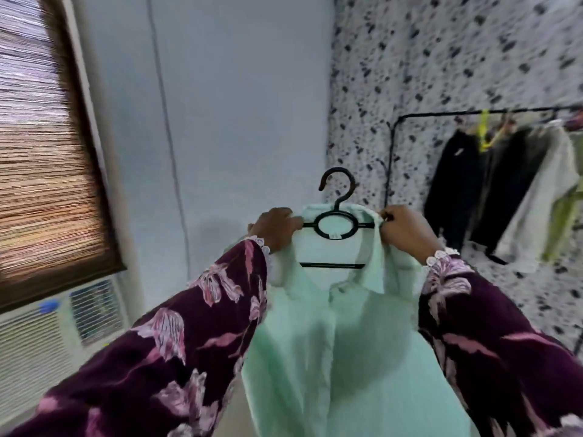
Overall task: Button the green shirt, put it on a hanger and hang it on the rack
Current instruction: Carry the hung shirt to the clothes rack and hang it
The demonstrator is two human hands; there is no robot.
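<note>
The green shirt [340,326] hangs on the black hanger [336,222], held up in open air with the blue wall behind and the rack [391,159] well apart to its right. The left hand [276,230] is clenched on the hanger's left shoulder; the right hand [405,230] pinches the collar at the hanger's right end

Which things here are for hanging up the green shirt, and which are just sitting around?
For the job:
green shirt
black hanger
left hand
right hand
clothes rack

Just there:
window blind
air conditioner
dark clothes on the rack
pale garment
</note>
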